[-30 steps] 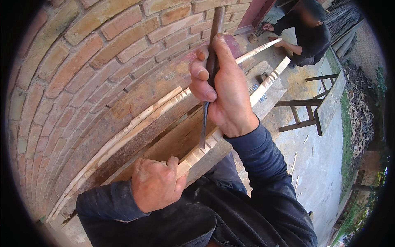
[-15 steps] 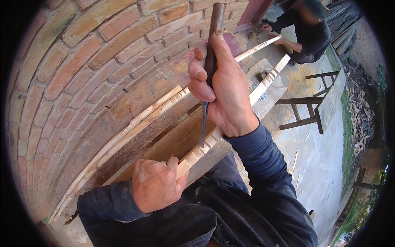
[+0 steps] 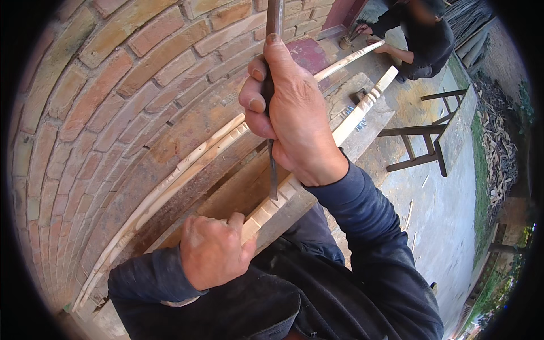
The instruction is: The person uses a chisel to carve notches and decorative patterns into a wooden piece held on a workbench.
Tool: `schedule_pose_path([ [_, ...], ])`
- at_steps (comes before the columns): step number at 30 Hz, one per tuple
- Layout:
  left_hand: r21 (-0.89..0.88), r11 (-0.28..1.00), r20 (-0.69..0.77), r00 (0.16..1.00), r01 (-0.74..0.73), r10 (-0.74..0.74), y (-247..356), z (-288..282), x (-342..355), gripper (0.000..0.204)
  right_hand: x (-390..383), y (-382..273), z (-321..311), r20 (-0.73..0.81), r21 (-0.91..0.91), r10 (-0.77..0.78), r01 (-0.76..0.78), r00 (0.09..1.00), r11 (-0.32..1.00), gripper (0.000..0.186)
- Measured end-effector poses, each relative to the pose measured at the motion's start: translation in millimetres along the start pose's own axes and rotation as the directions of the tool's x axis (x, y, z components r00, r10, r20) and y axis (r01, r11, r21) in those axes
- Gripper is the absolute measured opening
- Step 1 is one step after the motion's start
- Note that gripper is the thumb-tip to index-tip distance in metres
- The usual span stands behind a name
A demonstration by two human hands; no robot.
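My right hand is clenched around a long chisel held upright. Its dark blade points down onto a pale notched wooden strip. That strip lies along the front edge of a worn workbench. My left hand grips the near end of the strip and presses it against the bench edge. Both forearms are in dark blue sleeves.
A red brick wall rises just behind the bench, with long thin pale slats lying along its foot. Another person in dark clothes works at the far end. A dark wooden stool frame stands on the concrete floor at right.
My right hand and the chisel have shifted slightly; the blade tip stays on the strip. My left hand has not moved.
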State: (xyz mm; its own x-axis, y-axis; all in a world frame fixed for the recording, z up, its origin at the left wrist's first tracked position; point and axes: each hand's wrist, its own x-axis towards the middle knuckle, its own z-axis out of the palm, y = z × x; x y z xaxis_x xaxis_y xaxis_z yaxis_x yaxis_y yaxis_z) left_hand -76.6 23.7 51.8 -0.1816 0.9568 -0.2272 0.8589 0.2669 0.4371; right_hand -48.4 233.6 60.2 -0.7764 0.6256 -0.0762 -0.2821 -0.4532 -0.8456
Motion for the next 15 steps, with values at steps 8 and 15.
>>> schedule_pose_path([
  [8,-0.003,0.999,-0.012,0.999,-0.032,0.032,-0.2,-1.8,2.2,0.028,-0.1,0.1,0.9,-0.049,-0.001,0.020,-0.020,0.999,1.000,0.045],
  [15,-0.052,0.998,-0.013,0.999,-0.032,0.031,-3.2,-1.9,3.3,0.028,-2.4,3.7,2.2,-0.077,0.027,-0.044,0.047,0.996,0.999,0.047],
])
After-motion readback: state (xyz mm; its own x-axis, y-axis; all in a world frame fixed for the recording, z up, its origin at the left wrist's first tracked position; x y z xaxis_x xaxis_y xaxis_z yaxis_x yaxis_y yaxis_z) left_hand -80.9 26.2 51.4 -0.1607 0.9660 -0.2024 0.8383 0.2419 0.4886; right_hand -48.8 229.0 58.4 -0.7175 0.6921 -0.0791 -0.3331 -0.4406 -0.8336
